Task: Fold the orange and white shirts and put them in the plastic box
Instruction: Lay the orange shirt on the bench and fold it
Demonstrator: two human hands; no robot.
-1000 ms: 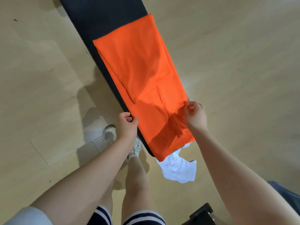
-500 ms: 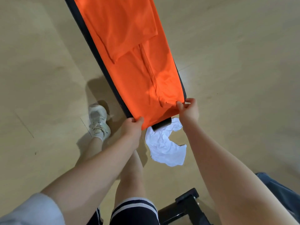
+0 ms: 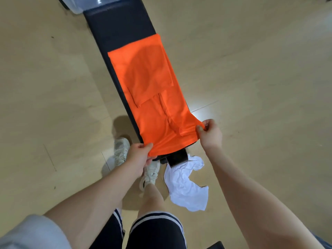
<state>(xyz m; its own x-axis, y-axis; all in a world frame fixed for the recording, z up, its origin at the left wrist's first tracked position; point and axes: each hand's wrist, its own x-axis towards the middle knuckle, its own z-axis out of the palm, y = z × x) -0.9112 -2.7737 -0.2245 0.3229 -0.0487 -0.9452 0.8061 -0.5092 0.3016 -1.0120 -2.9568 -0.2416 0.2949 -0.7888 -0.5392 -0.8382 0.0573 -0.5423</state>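
The orange shirt point(image 3: 150, 94) lies lengthwise on a long black bench point(image 3: 118, 27), its sides folded in to a narrow strip. My left hand point(image 3: 139, 155) pinches its near left corner. My right hand point(image 3: 209, 133) pinches the near right corner, lifted a little off the bench end. The white shirt point(image 3: 186, 187) lies crumpled on the floor just below the bench's near end, between my arms. A clear plastic box point(image 3: 86, 4) shows partly at the top edge, at the bench's far end.
The wooden floor point(image 3: 260, 69) spreads on both sides of the bench. My feet in pale shoes point(image 3: 122, 150) stand left of the bench end. A dark object point(image 3: 215, 246) sits at the bottom edge.
Both hands slid down the shirt to its near corners and now grip them. The view has tilted up, and the plastic box has come into sight.
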